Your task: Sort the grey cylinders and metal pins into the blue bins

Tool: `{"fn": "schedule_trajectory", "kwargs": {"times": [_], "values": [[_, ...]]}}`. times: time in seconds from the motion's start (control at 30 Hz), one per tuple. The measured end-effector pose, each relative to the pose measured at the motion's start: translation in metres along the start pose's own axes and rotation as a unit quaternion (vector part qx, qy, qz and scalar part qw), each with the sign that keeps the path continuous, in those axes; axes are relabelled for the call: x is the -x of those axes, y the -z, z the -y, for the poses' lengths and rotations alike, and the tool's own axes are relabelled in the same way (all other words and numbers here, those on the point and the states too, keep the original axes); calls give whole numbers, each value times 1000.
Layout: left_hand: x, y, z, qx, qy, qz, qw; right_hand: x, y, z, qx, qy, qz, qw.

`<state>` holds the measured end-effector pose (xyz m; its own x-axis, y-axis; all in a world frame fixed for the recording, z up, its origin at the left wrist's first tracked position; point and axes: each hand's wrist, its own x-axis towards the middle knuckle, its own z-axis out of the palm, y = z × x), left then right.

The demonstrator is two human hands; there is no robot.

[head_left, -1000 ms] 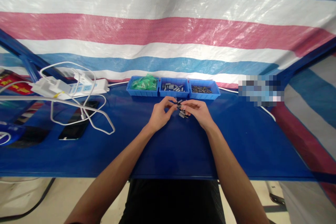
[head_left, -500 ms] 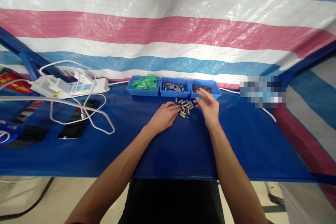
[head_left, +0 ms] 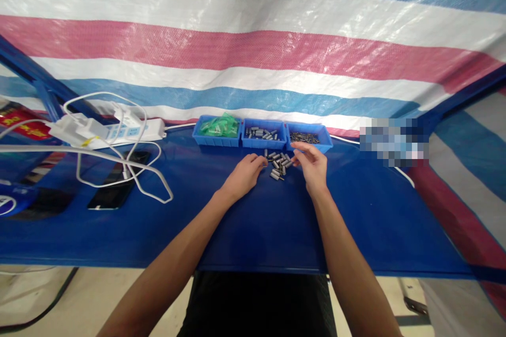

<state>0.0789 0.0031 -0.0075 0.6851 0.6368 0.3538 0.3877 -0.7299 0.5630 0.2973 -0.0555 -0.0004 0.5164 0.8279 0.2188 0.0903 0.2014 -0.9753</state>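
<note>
A small pile of grey metal cylinders [head_left: 280, 163], some with thin pins sticking out, lies on the blue table between my hands. My left hand [head_left: 245, 175] rests at the pile's left edge, its fingers curled together; whatever is in them, if anything, is hidden. Just right of the pile, my right hand [head_left: 314, 167] is raised with its thumb and fingers apart, and I see nothing held in it. Behind the pile stand a blue bin of similar cylinders [head_left: 261, 133] and, to its right, a blue bin of thin dark metal pins [head_left: 304, 138].
A third blue bin holds green plastic pieces [head_left: 219, 125]. At left are a white power strip [head_left: 146, 130] with plugs and looping cables, a black phone [head_left: 113, 189] and a red package [head_left: 23, 121]. A striped tarp [head_left: 237, 47] hangs behind the table [head_left: 269, 231].
My left fingers have drawn back left from the pile and curled in. My right hand has lowered slightly, its fingers coming closer to the pile.
</note>
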Motion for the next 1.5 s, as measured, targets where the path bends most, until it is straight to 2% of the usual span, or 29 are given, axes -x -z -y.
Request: {"fn": "schedule_trajectory", "kwargs": {"times": [0.1,0.23,0.37,0.5,0.8,1.03,1.5], "values": [[-2,1,-5,96,21,-61,993,1,0,1,7,5,13,1000],[-4,3,-13,215,62,-129,966,3,-2,2,15,4,43,999],[-5,3,-13,303,117,-146,934,6,-5,4,4,-4,80,997],[-5,2,-9,356,140,-141,913,8,-9,5,10,-16,105,994],[-6,3,-10,331,133,-142,923,11,-12,8,9,-38,148,988],[-6,1,-4,275,109,-171,940,10,-10,7,23,-40,158,986],[-5,0,0,280,94,-180,938,12,-11,10,22,-45,174,983]]}}
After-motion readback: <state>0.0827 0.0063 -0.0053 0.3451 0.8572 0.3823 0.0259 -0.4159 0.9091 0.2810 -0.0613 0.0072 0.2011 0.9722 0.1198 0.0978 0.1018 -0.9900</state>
